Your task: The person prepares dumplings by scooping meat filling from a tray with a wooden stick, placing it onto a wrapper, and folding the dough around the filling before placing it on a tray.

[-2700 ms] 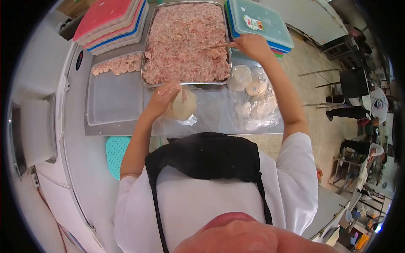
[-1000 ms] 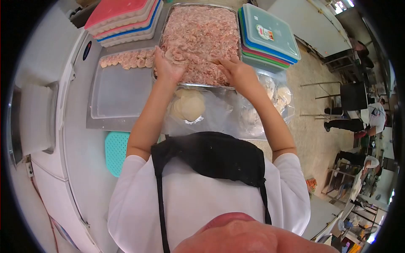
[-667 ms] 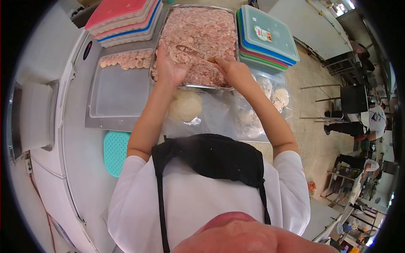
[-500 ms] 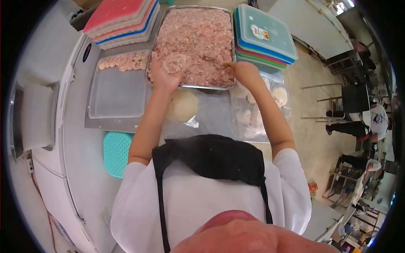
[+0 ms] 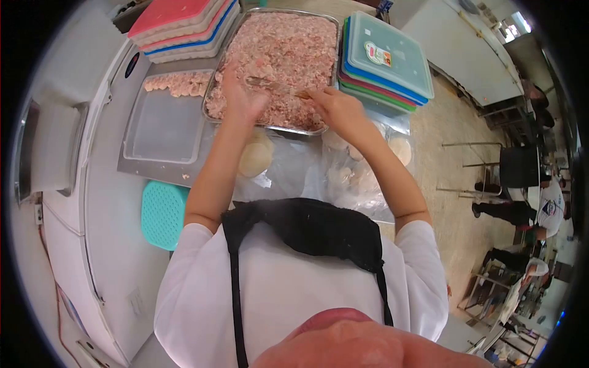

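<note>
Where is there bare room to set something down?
Bare: the plastic tray this side of its dumpling row; the plastic sheet between wrapper stack and bagged wrappers. Crowded: the far side, with the meat tray between red-topped stack and green-topped stack.

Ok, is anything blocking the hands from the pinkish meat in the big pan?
Nothing visible. The left hand and right hand reach over the near edge of the pan, above uncovered meat; the right holds a thin tool.

Pink, lumpy meat (image 5: 288,46) in a shiny tray (image 5: 288,129), top middle; thin tool (image 5: 302,94) over it; round, pale dough (image 5: 256,154) below.
</note>
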A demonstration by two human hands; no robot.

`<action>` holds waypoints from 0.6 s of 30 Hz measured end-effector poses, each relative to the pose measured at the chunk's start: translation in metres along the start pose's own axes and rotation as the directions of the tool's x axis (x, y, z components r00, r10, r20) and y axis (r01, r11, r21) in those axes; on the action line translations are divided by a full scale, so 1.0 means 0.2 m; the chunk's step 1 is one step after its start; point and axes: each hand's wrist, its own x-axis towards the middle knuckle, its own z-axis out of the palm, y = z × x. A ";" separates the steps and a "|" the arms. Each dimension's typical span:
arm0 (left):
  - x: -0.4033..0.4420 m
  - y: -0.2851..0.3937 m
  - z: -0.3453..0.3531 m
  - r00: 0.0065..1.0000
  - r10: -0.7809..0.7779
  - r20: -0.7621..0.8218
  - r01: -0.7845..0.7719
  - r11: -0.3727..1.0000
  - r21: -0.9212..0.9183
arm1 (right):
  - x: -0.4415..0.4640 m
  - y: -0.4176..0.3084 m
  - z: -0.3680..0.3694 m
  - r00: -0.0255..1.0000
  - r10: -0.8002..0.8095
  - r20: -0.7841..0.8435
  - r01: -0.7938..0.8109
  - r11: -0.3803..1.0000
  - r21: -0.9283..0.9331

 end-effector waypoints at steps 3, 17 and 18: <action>0.02 0.08 -0.08 0.968 -0.071 0.240 0.048 0.994 0.100 | 0.03 0.08 -0.09 0.997 0.070 -0.021 -0.062 0.963 0.264; 0.11 0.26 -0.09 0.774 -0.338 0.535 -0.544 0.078 0.836 | 0.11 0.11 -0.15 0.974 -0.044 0.224 -0.028 0.951 0.308; 0.13 0.24 -0.14 0.860 -0.285 0.424 -0.394 0.158 0.905 | 0.10 0.10 -0.14 0.982 0.007 0.189 -0.038 0.986 0.160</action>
